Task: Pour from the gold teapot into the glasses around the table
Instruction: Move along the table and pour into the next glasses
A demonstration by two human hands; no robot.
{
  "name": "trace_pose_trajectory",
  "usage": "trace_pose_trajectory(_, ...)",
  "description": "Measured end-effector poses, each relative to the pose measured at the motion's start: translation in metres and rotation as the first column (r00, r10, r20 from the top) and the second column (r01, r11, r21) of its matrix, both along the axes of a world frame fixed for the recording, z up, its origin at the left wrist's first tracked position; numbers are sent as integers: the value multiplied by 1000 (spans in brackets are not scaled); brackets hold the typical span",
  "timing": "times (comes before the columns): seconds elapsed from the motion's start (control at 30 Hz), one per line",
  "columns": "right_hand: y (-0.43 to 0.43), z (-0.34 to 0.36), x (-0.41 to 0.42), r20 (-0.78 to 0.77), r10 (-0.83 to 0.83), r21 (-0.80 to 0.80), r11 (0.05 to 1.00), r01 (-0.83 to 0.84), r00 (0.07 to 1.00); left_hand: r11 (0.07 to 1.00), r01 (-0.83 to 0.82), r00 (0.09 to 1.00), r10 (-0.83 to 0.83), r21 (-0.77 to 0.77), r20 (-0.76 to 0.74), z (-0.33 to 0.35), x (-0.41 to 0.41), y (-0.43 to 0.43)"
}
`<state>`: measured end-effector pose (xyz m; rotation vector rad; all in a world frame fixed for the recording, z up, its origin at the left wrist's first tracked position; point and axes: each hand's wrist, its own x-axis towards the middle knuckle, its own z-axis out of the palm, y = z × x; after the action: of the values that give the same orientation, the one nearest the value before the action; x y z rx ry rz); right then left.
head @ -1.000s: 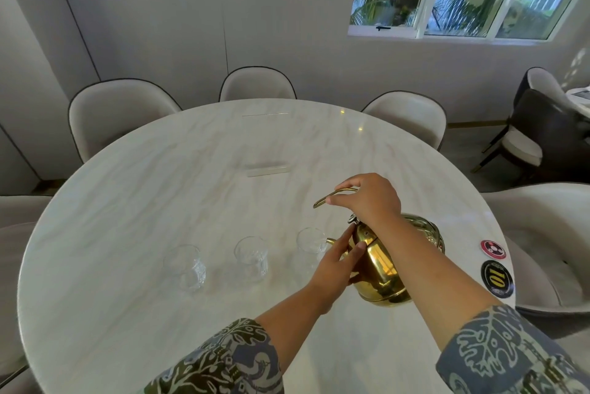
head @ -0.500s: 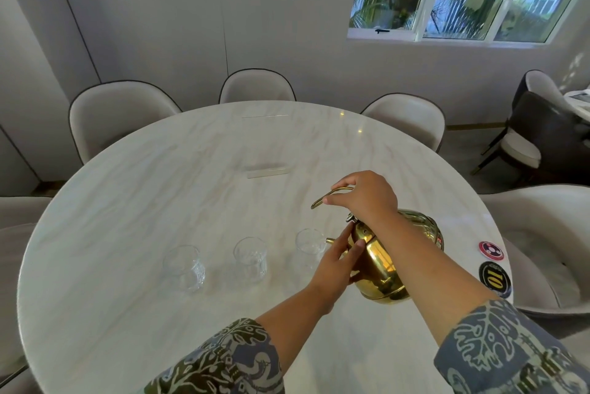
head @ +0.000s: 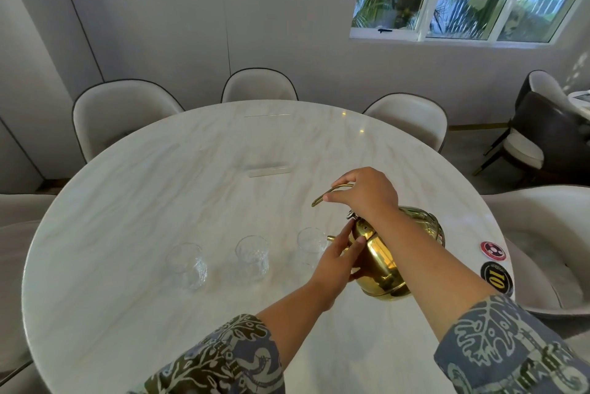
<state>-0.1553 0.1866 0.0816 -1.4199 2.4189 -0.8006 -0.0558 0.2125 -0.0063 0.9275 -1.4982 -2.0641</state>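
The gold teapot [head: 388, 261] is tilted to the left above the round marble table [head: 159, 189], its short spout next to the rightmost glass [head: 310, 243]. My right hand [head: 365, 194] grips the teapot's thin arched handle from above. My left hand [head: 336, 262] rests flat against the pot's front, by the lid. Two more clear glasses stand in the same row: the middle glass [head: 253, 255] and the left glass [head: 186, 264]. No stream of liquid is visible.
Pale upholstered chairs [head: 260, 85] ring the table. A clear flat acrylic piece [head: 268, 168] lies near the table's centre. Two round stickers [head: 494, 250] sit at the right rim. A dark chair [head: 539, 135] stands by the window at right.
The teapot has risen slightly and tipped a little more towards the rightmost glass. Both hands kept their hold.
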Motion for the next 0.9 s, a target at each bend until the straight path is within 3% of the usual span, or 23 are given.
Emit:
trace_pose_trajectory(0.57, 12, -14, -9, 67, -38, -113, 993, 45, 997, 996, 42, 995, -35, -74, 96, -9, -3, -2)
trace_pose_trajectory(0.9, 32, -39, -21, 246, -108, -269, 947, 175, 963, 963, 149, 965, -91, -226, 246, -12, 0, -2)
